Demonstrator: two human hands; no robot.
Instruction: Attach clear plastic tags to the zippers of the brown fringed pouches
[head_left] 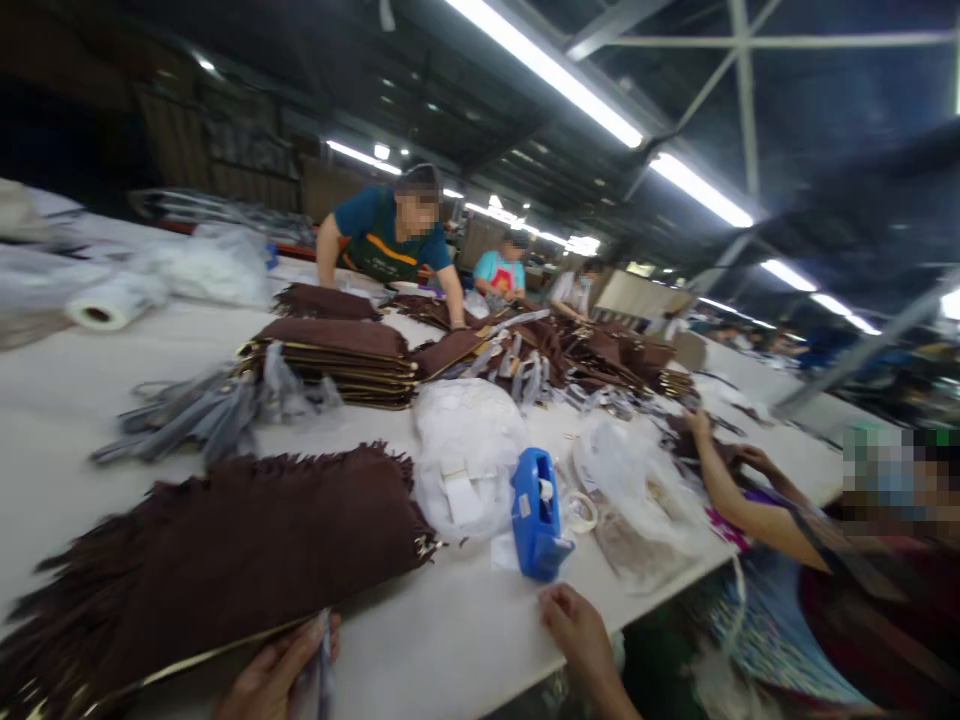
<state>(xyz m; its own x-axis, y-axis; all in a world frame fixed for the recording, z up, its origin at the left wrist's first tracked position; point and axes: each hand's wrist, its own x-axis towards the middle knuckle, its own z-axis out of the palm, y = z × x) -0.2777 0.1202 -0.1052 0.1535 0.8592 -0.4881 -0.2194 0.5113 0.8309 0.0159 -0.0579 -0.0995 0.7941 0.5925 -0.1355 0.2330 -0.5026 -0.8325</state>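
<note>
My left hand [279, 668] is at the bottom, closed around a narrow grey strip that looks wrapped in plastic [322, 668]. It is at the near edge of a dark brown fringed fabric piece [277, 530] with gold-coloured edging, lying flat on the table. My right hand [579, 625] is over the table's front edge, just in front of a blue tape dispenser [538, 515]. Its fingers are curled together; whatever they may pinch is too small to make out. A roll of tape [581, 512] lies beside the dispenser.
Behind the fabric are grey plastic-wrapped strips [191, 415], a brown fabric stack [337, 355] and a white plastic bag [469, 430]. A clear bag [637, 480] lies right of the dispenser. A co-worker's arm [757, 510] reaches in from the right; other people [386, 235] work across the table.
</note>
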